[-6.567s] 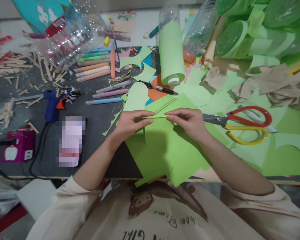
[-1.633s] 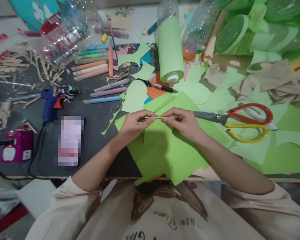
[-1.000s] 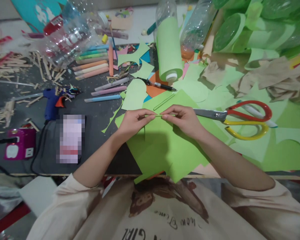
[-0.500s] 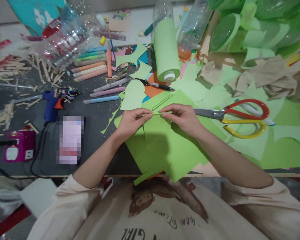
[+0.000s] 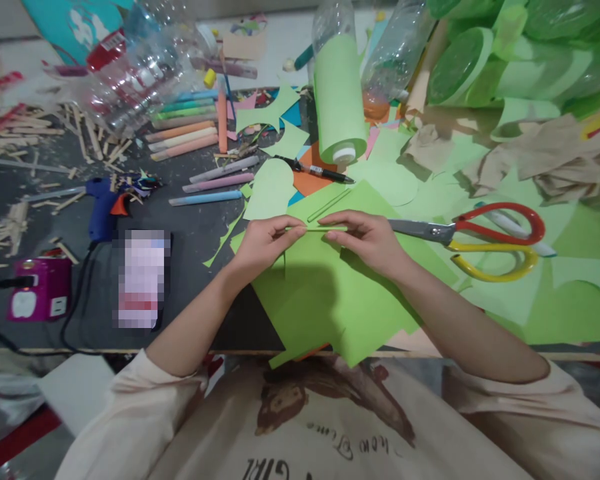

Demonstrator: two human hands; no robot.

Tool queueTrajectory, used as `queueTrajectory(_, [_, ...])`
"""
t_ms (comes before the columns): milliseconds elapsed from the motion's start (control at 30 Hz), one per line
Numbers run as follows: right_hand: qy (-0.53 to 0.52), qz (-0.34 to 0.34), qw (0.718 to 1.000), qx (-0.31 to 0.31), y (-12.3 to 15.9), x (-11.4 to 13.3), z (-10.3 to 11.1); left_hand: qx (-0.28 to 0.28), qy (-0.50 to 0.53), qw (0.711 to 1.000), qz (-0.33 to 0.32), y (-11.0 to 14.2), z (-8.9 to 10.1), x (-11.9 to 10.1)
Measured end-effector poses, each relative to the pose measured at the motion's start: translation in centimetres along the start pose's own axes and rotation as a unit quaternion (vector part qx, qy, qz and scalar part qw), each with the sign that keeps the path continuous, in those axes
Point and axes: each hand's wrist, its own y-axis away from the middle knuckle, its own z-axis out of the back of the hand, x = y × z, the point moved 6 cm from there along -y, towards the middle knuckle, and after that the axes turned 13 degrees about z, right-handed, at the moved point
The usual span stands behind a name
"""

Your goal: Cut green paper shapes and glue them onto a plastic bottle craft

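Observation:
A thin green paper strip (image 5: pixel 321 229), narrow like a rolled or folded piece, stretches between my two hands. My left hand (image 5: pixel 270 241) pinches one end between thumb and fingers. On the other end, my right hand (image 5: pixel 367 240) has its thumb below and its fingers above. Both hands are just over a bright green sheet of paper (image 5: pixel 305 293). Another slim green paper piece (image 5: pixel 327 205) lies just beyond my fingertips. Scissors (image 5: pixel 430 231) with one red and one yellow handle rest to the right, their blades reaching under or behind my right hand.
A bottle wrapped in green paper (image 5: pixel 340 100) and a black pen (image 5: pixel 315 170) lie ahead. Felt pens (image 5: pixel 185 137), a blue glue gun (image 5: pixel 103 207), a phone (image 5: pixel 143 280) and a purple adapter (image 5: pixel 40 290) are leftward. Crumpled brown paper (image 5: pixel 535 160) and green-papered bottles (image 5: pixel 460 67) occupy the right.
My right thumb has shifted slightly to the right along the green strip. My left hand keeps its pinch. The whole view has moved a little.

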Motion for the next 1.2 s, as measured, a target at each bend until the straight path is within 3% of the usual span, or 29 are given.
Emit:
queueTrajectory(433, [0.021, 0.009, 1.000, 0.016, -0.06, 0.18, -0.11, 0.028, 0.003, 1.000, 0.000, -0.01, -0.37, 0.14])
queueTrajectory(600, [0.010, 0.010, 1.000, -0.005, -0.09, 0.12, 0.21, 0.023, 0.036, 0.999, 0.010, 0.03, -0.12, -0.05])
queueTrajectory(1000, [-0.022, -0.007, 1.000, 0.014, -0.18, 0.13, -0.15, 0.009, 0.050, 0.999, 0.011, 0.27, -0.01, -0.02])
queueTrajectory(1200, [0.020, -0.023, 0.999, 0.027, 0.00, 0.06, -0.26, 0.013, 0.046, 0.999, 0.003, 0.37, -0.14, -0.27])
